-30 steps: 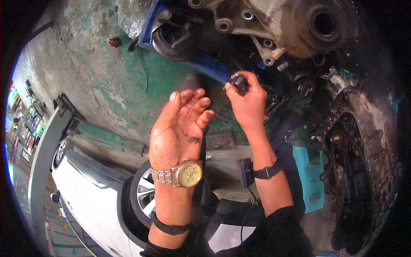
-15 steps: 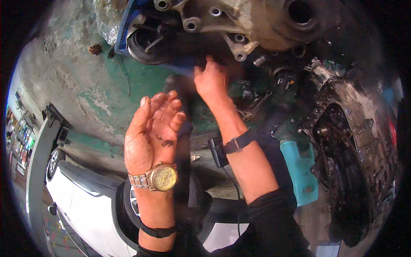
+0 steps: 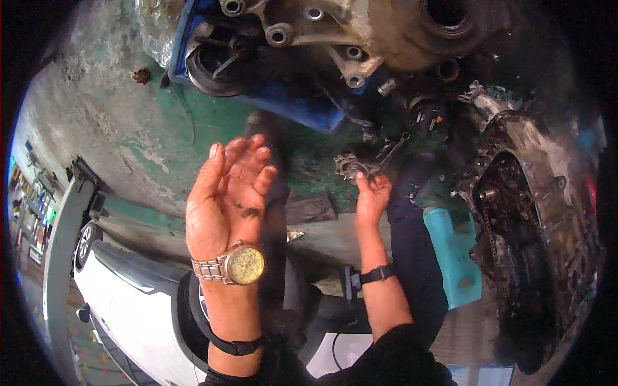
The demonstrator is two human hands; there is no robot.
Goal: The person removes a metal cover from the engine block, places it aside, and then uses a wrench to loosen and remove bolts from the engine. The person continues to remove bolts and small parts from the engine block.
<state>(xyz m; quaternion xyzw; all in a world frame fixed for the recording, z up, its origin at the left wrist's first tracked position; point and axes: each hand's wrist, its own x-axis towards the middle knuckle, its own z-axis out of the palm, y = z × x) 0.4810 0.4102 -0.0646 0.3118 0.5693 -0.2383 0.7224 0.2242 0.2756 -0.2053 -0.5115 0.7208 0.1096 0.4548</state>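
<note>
My left hand (image 3: 233, 190) is held palm up with its fingers spread and slightly curled. Dark smudges or crumbs mark its palm, and nothing else lies in it. Lower right of centre, my right hand (image 3: 373, 199) has its thumb and fingers closed at the edge of a small, grey, irregular metal part (image 3: 348, 166). Part of that grip is hidden behind the fingers. Just beyond the right hand lies a wrench (image 3: 394, 149) with a ring end, on the dark floor.
A large metal engine or gearbox casing (image 3: 380, 32) spans the top, above a blue tray (image 3: 296, 110). To the right stand a greasy engine block with a chain (image 3: 508, 225) and a teal plastic container (image 3: 456, 257). A white car (image 3: 129, 289) is at lower left.
My right hand has come back from beneath the casing, down and to the right, to the small metal part. My left hand has hardly moved.
</note>
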